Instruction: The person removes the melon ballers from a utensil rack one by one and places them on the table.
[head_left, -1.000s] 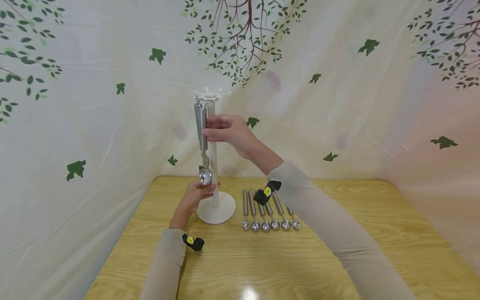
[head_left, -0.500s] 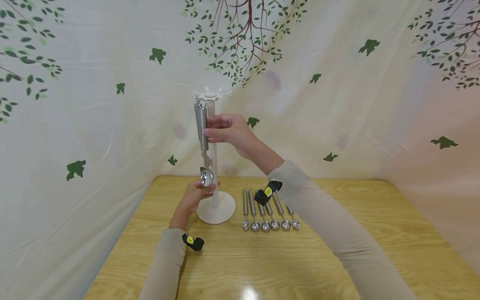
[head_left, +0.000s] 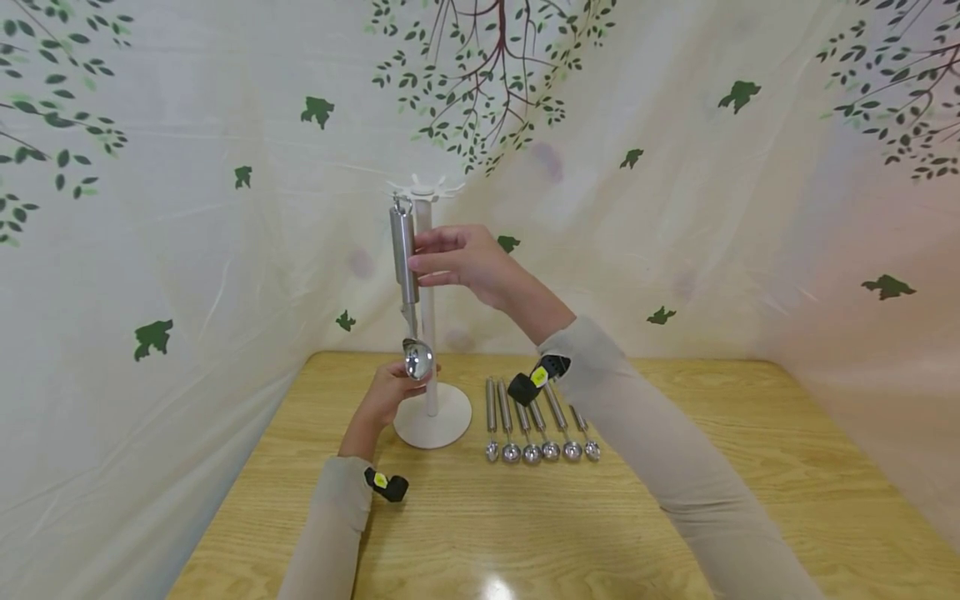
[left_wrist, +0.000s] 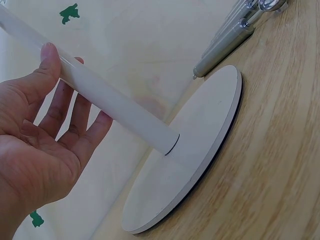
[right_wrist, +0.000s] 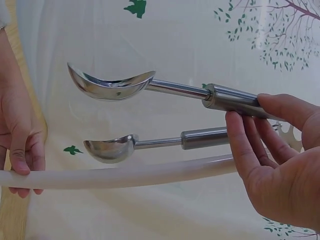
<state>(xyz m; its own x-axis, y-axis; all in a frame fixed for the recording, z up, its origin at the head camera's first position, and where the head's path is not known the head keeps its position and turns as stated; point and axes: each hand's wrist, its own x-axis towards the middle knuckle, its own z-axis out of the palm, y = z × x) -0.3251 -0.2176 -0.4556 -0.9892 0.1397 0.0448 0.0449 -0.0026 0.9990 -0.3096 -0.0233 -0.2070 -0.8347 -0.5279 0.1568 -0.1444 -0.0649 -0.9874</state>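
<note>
My right hand (head_left: 472, 262) pinches the steel handle of an ice cream scoop (head_left: 403, 250) between thumb and fingers. The scoop's bowl points down, and its top ring is at the hooks of a white stand (head_left: 428, 325); whether the ring sits on a hook I cannot tell. Just behind it a second ice cream scoop (right_wrist: 110, 150) shows in the right wrist view, apart from the first. Low on the stand's pole, my left hand (left_wrist: 45, 130) holds it between thumb and fingers, above the round base (left_wrist: 200, 130).
Several more steel scoops (head_left: 532, 452) lie in a row on the wooden table (head_left: 465, 525), right of the stand, partly hidden by the right wrist's camera (head_left: 536, 379). A pale cloth (head_left: 225, 250) printed with leaves hangs behind the table.
The held scoop's bowl has shifted slightly down and right, hiding the second scoop's bowl in the head view. My right hand has barely moved; the left hand stays on the pole.
</note>
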